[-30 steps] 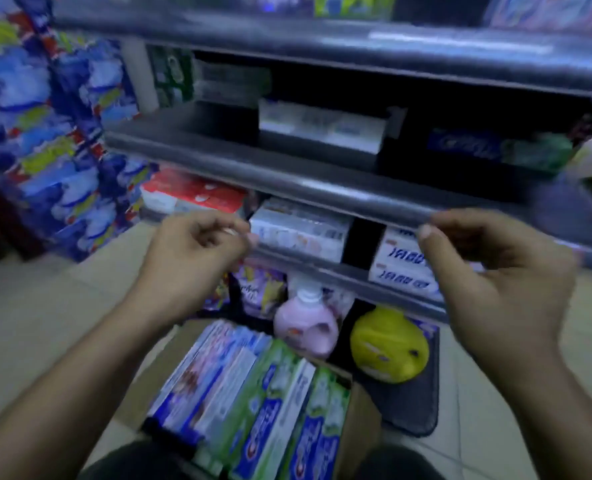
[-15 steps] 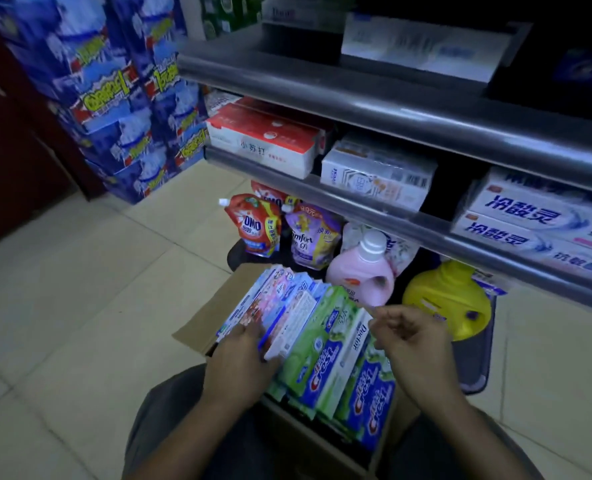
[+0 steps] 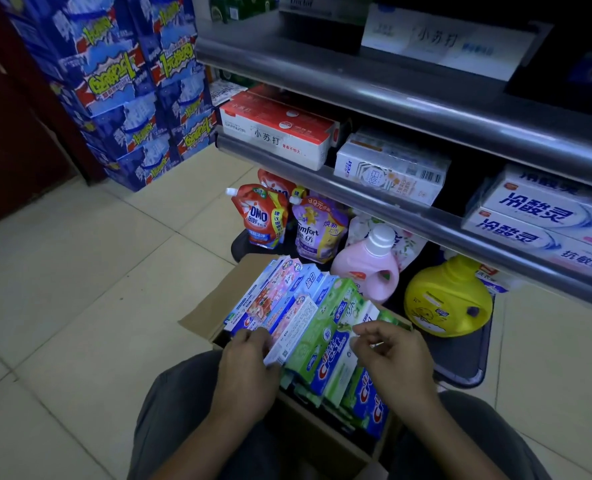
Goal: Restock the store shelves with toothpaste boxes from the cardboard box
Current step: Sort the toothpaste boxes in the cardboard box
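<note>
One wide-angle camera, worn on the person's head, looks forward and steeply down. It hangs close above the open brown cardboard box (image 3: pixel 204 313) of colourful toothpaste boxes (image 3: pixel 308 327), with the left hand (image 3: pixel 249 362) and right hand (image 3: pixel 391 355) low in the centre of the frame. It faces the grey metal store shelves (image 3: pixel 391 88), which slant across the top and right; the pale tiled floor (image 3: pixel 80 271) fills the left. Edges bend with the lens.

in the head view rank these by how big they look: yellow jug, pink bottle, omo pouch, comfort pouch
yellow jug
pink bottle
omo pouch and comfort pouch: about alike, unranked
</note>
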